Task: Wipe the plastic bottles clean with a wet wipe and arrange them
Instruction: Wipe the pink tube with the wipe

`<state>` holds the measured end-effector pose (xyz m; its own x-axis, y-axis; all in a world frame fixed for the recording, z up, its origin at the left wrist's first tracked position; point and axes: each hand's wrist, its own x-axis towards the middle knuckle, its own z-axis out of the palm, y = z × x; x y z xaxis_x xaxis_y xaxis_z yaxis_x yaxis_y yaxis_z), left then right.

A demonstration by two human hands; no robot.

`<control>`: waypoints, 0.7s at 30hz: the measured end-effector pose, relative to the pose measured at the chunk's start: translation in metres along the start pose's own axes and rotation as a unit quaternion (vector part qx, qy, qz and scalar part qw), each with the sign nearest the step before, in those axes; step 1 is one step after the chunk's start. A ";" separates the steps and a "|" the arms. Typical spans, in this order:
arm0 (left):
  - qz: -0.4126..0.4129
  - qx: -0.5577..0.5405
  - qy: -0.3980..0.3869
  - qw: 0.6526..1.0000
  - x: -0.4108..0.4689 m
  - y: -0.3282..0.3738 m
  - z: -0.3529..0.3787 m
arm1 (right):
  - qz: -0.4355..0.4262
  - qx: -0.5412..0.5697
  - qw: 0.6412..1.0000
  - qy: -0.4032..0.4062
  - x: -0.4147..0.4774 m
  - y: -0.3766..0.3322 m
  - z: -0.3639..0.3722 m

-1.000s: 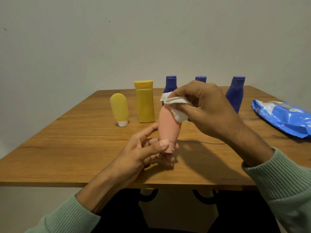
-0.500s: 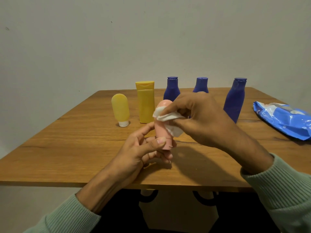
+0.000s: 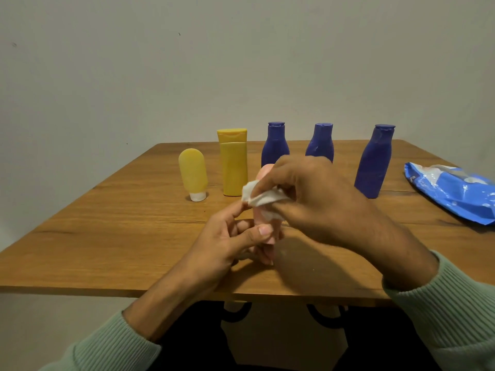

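Observation:
My left hand (image 3: 230,242) pinches the lower cap end of a pink bottle (image 3: 263,172), which stands upright above the wooden table (image 3: 120,236). My right hand (image 3: 316,199) grips a crumpled white wet wipe (image 3: 261,198) and presses it against the bottle's middle, hiding most of it. Behind stand a pale yellow tube (image 3: 192,174) on its white cap, a yellow bottle (image 3: 233,162), and three dark blue bottles (image 3: 274,144) (image 3: 320,141) (image 3: 373,162) in a row.
A blue pack of wet wipes (image 3: 455,191) lies at the table's right edge. A plain wall rises behind the table. The table's near edge runs just under my forearms, with dark metal legs below.
My right hand has slid the wipe down from the pink bottle's top to its middle. The bottle and both hands have sunk closer to the table.

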<state>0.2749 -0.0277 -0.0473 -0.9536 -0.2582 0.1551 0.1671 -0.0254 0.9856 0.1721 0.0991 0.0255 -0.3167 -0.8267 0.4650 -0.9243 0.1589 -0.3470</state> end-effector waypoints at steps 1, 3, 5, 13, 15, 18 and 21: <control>0.006 -0.005 0.008 1.000 0.000 0.000 -0.001 | -0.006 0.001 1.000 -0.031 -0.001 -0.004 0.000; 0.009 -0.016 0.021 1.000 0.001 -0.001 -0.001 | -0.014 -0.005 0.997 -0.071 -0.002 -0.007 0.000; 0.010 -0.010 0.021 1.000 0.001 -0.002 -0.001 | -0.021 -0.012 0.997 -0.071 -0.002 -0.004 -0.003; 0.002 -0.006 -0.013 1.000 0.000 0.001 0.000 | 0.007 -0.006 0.983 0.183 0.004 0.025 0.000; 0.003 -0.023 -0.010 1.000 0.000 0.003 -0.001 | 0.028 0.014 0.980 0.197 0.006 0.026 -0.001; 0.013 -0.057 -0.004 0.998 0.001 0.003 -0.001 | 0.059 0.087 0.983 0.148 0.005 0.024 -0.004; 0.017 -0.074 0.004 0.997 0.002 0.003 -0.002 | 0.069 0.134 0.986 0.076 0.004 0.021 -0.002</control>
<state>0.2740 -0.0306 -0.0441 -0.9448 -0.2688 0.1875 0.2353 -0.1582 0.9589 0.1510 0.1006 0.0219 -0.4822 -0.7135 0.5083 -0.7875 0.0989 -0.6083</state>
